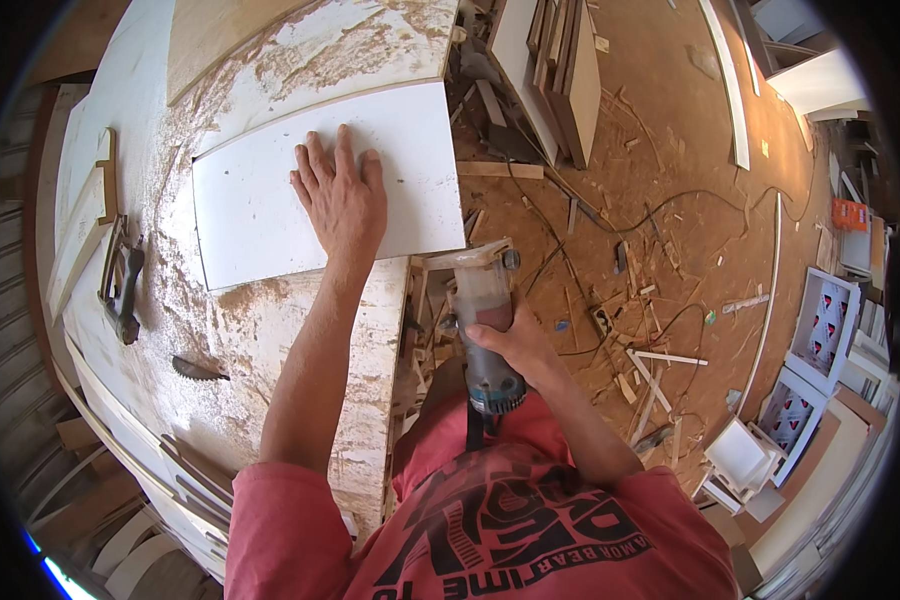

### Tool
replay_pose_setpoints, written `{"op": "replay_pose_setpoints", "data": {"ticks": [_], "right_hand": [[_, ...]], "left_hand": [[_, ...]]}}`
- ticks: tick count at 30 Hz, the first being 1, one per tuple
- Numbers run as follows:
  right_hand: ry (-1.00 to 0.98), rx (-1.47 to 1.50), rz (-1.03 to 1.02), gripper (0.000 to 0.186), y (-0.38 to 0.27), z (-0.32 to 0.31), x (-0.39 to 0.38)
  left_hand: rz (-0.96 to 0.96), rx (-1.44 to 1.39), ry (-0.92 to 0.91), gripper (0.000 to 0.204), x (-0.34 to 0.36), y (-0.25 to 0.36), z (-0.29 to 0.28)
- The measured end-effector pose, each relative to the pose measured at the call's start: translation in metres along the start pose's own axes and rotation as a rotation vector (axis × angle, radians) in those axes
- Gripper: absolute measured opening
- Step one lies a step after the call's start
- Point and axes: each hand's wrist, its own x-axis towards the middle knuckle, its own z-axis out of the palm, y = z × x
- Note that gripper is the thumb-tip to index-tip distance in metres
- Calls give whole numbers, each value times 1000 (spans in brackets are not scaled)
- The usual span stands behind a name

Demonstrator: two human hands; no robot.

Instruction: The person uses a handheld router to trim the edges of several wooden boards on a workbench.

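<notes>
Btm centre: red shirt [530,480] w/ dark print, then the R hand [510,335] just above it, fingers wrapped round the grey body of a power tool [483,295]. Tool stands roughly upright in the pic, its flat base up by the lower R corner of the white board [255,215]; can't tell if the two touch.

Board lies flat, upper centre-left, on the dusty bench [235,410], its R edge at about the bench edge. Progress, as a judgement: board's in position & tool's at its corner, so work on it looks mid-way or barely begun; no edge can be confirmed done, & the corner by the tool prob. remains. Can't tell if the motor's running.

Pose: L hand [342,195] is palm-down on the board, fingers spread & gripping nothing, forearm reaching up from btm centre-left. R forearm slants in from lower R, elbow bent, wrist near the body. Hands well apart.

Left side of bench: dark-handled hand tool [128,295] & a dark curved piece [198,370].

Farther: stacked panels [570,90] at upper centre, cable [660,210] across the scrap-strewn brown floor [690,270], white box frames [825,315] at far R.
</notes>
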Motion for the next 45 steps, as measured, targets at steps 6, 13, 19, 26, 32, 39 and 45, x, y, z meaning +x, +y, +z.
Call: {"op": "replay_pose_setpoints", "data": {"ticks": [6,13,19,26,32,39,45], "right_hand": [[1,125,0,94,2,13,1],[43,139,-30,88,6,22,-4],[75,98,-49,87,2,26,-7],[108,20,-41,93,-12,28,-15],[148,-163,-3,99,-12,24,-20],[106,-199,-59,99,-43,26,-42],[80,-104,-143,93,-50,-6,-40]], "left_hand": [[1,14,-5,51,-1,0,1],[-7,12,-32,52,-1,0,-1],[-3,16,-15,52,-1,1,-1],[-7,-26,-20,52,-1,3,-4],[-16,15,-17,51,-2,4,-3],[-6,-15,9,49,-3,2,-5],[-11,-76,13,48,-2,5,-9]]}}
